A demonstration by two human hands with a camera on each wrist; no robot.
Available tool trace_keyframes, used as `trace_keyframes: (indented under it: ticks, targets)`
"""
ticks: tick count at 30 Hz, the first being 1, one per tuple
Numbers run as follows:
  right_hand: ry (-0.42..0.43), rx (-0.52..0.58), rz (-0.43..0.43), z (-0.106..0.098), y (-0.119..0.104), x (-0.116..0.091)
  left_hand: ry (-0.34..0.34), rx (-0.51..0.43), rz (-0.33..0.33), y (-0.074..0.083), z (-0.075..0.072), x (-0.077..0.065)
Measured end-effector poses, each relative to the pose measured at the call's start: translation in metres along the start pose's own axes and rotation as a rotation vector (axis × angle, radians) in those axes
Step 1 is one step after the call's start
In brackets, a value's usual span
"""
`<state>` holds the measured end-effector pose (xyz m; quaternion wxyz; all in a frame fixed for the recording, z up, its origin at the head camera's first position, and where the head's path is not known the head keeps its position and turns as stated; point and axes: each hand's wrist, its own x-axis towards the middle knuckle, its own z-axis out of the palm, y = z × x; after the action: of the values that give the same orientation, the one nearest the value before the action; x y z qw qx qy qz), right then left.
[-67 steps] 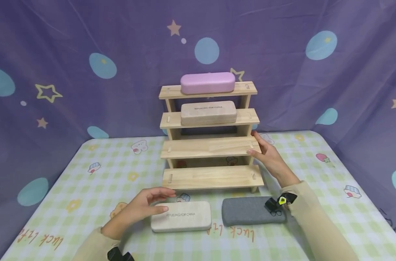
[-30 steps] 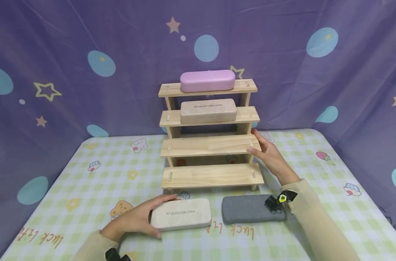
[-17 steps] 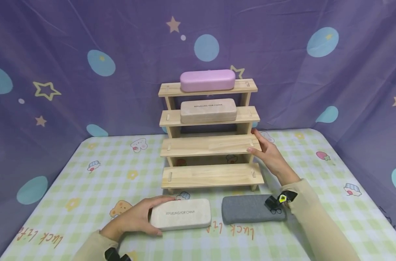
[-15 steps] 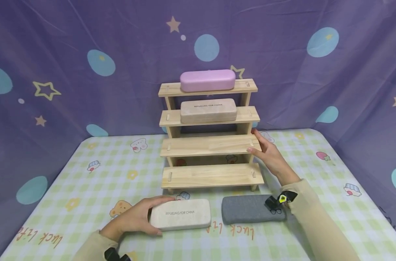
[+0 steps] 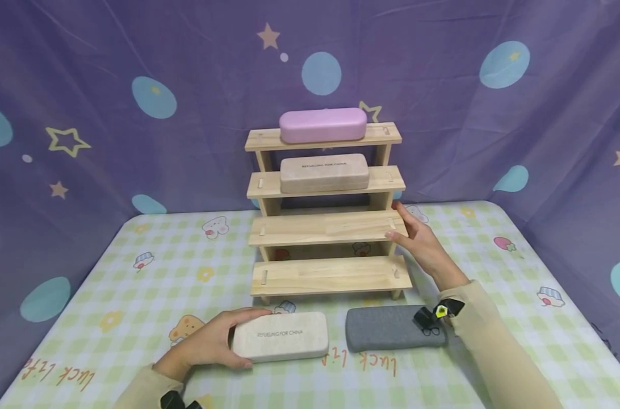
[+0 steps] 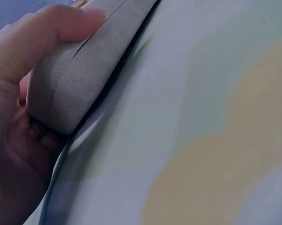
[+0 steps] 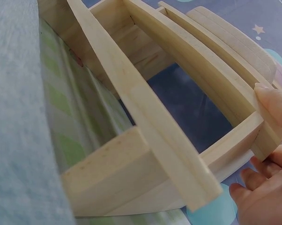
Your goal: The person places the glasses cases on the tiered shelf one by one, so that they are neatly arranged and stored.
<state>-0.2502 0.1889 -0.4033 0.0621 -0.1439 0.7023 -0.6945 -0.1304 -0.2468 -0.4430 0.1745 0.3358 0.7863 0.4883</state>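
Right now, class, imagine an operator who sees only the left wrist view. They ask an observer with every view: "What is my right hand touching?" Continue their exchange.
Observer: Your right hand grips the right end of the wooden stand, at the third shelf from the top.
Operator: And what lies beside the pale case in my left hand?
Observer: A gray case, to its right and not touching it.
Operator: What sits on the top shelf?
Observer: A pink case.

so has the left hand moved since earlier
Yes: in the head view, the left hand has shifted slightly down, away from the rack.
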Motion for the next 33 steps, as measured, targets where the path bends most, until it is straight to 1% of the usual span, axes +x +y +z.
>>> trace_keyframes:
  ticks: [9,15,24,30,31,33]
  targets:
    - [0.001,-0.003,-0.003,0.002,-0.001,0.001,0.012,-0.007,0.001,0.002,-0.001,-0.003]
    - [0.002,-0.008,-0.004,0.001,-0.001,0.001,0.005,-0.050,-0.003,0.001,-0.002,-0.003]
    - [0.012,-0.009,0.002,0.001,-0.001,-0.001,0.000,-0.092,0.027,0.004,-0.004,-0.003]
    - [0.011,-0.010,0.001,0.001,-0.001,-0.001,0.006,-0.060,0.035,0.008,-0.010,-0.005]
    - [0.011,-0.010,0.001,0.001,-0.001,-0.001,0.007,-0.045,0.045,0.009,-0.011,-0.004]
    - [0.010,-0.008,0.001,0.001,-0.001,0.000,0.005,-0.022,0.043,0.013,-0.013,-0.003]
